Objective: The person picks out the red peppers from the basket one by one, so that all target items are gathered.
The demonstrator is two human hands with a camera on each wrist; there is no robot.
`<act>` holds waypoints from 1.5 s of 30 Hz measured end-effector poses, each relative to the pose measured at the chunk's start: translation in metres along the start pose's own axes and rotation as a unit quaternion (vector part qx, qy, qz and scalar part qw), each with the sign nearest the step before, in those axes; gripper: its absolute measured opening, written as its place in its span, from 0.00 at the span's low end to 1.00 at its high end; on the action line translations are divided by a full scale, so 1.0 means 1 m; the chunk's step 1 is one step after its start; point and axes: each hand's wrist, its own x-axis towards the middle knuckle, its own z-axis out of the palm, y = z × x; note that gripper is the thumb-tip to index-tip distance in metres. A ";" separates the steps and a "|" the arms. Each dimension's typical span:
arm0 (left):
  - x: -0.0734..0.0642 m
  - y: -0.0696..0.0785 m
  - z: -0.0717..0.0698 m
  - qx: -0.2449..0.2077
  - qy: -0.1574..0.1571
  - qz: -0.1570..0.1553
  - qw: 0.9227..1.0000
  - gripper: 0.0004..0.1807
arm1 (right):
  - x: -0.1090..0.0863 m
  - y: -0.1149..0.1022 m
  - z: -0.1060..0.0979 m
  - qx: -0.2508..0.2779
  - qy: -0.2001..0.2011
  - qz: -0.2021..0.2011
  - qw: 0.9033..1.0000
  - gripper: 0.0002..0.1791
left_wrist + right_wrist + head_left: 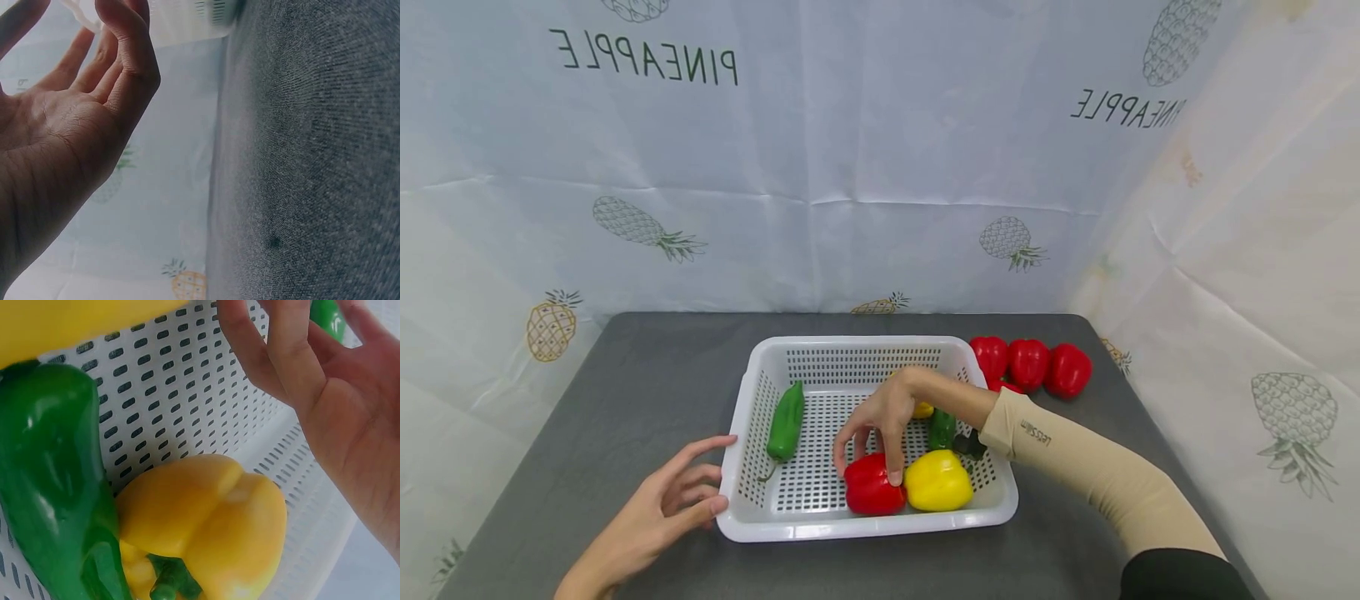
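Observation:
A white perforated plastic basket (pixel 865 531) holds several peppers. Inside it my right hand (pixel 880 421) grips a red bell pepper (pixel 874 487) from above, digits on both sides of it. Touching that pepper's right side is a yellow bell pepper (pixel 938 482). My left hand (pixel 658 508) has its fingertips and thumb at the basket's left rim, fingers loosely bent. Near that side lies a long green pepper (pixel 786 422). Under the right wrist are another yellow pepper (pixel 206 519) and a green pepper (pixel 53 469), partly hidden by the forearm in the head view.
Outside the basket's back right corner sit several red bell peppers (pixel 1028 364), one partly hidden by the rim. The dark grey table (pixel 655 375) extends around the basket. A pineapple-print sheet (pixel 865 167) hangs behind and beside it.

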 end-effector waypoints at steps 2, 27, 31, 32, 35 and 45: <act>0.000 0.000 0.000 0.000 -0.001 0.002 1.000 0.36 | 0.000 -0.001 0.001 -0.007 0.002 0.001 1.000 0.40; 0.000 -0.003 0.000 0.000 -0.004 0.009 1.000 0.36 | -0.044 -0.005 -0.005 -0.058 0.121 -0.119 0.984 0.40; 0.000 0.001 0.001 0.000 -0.002 -0.003 1.000 0.36 | -0.063 -0.007 -0.002 -0.042 0.143 -0.128 0.980 0.41; 0.000 0.002 0.001 0.001 -0.001 -0.007 1.000 0.36 | -0.067 -0.008 0.000 -0.039 0.150 -0.127 0.980 0.41; 0.000 0.006 0.002 0.001 -0.001 -0.018 1.000 0.36 | -0.081 -0.008 0.004 -0.031 0.171 -0.125 0.977 0.42; 0.000 0.003 0.001 0.004 -0.001 -0.026 1.000 0.36 | -0.120 0.001 0.023 -0.001 0.239 -0.154 0.959 0.43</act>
